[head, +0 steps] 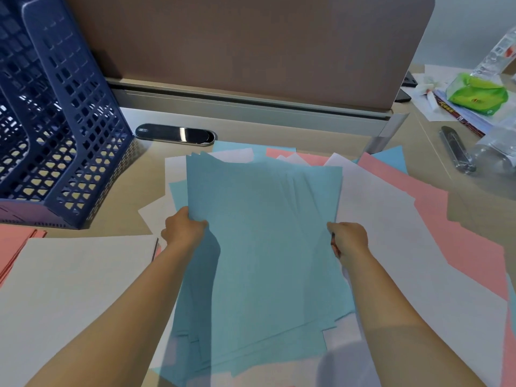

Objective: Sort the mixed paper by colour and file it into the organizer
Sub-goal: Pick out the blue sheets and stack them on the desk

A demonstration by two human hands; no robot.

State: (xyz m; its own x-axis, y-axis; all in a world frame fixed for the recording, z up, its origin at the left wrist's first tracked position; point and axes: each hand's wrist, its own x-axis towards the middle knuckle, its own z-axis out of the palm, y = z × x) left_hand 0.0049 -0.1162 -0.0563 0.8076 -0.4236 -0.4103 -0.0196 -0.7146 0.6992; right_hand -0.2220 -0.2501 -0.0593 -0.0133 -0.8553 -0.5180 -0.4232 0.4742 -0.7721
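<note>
A loose stack of light blue sheets (265,233) lies in the middle of the desk, its far edges fanned unevenly. My left hand (183,227) grips the stack's left edge and my right hand (349,238) grips its right edge. Beneath and around the stack lie mixed white, pink and blue sheets (405,208). A separate white pile (78,289) sits at the near left, with a pink pile (14,247) beside it at the far left edge. The dark blue mesh organizer (55,121) stands at the back left, its slots showing no paper.
A brown desk partition (251,51) closes the back. A black oval cable cover (174,134) lies in front of it. At the right are a clear plastic bottle (494,155), a metal object (456,149), a green packet (477,93) and booklets.
</note>
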